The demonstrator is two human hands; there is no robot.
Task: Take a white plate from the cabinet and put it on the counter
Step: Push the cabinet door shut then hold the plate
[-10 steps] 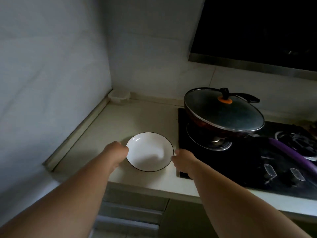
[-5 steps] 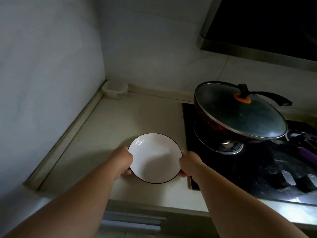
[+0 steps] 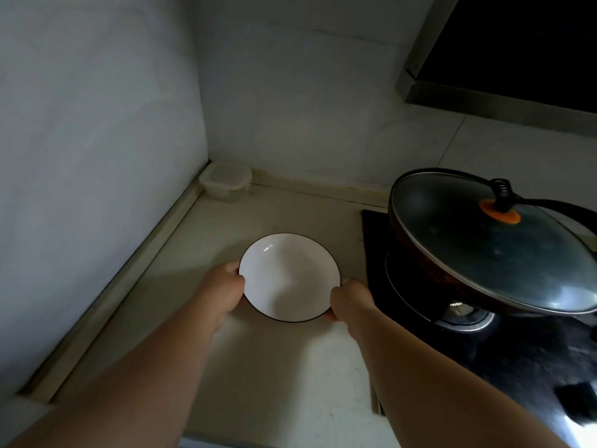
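Observation:
A round white plate (image 3: 289, 276) with a thin dark rim sits low over the pale counter (image 3: 252, 360), just left of the stove. My left hand (image 3: 223, 289) grips its left edge and my right hand (image 3: 350, 299) grips its right edge. Whether the plate rests on the counter or hovers just above it, I cannot tell. The cabinet is out of view.
A black gas stove (image 3: 452, 318) carries a dark wok with a glass lid (image 3: 491, 247) close to the plate's right side. A small clear lidded container (image 3: 226, 181) stands in the back corner. Walls close the left and rear; a range hood (image 3: 517, 59) hangs top right.
Both hands have carried the plate forward over the counter, away from its front edge. The view has moved closer and now looks down more steeply.

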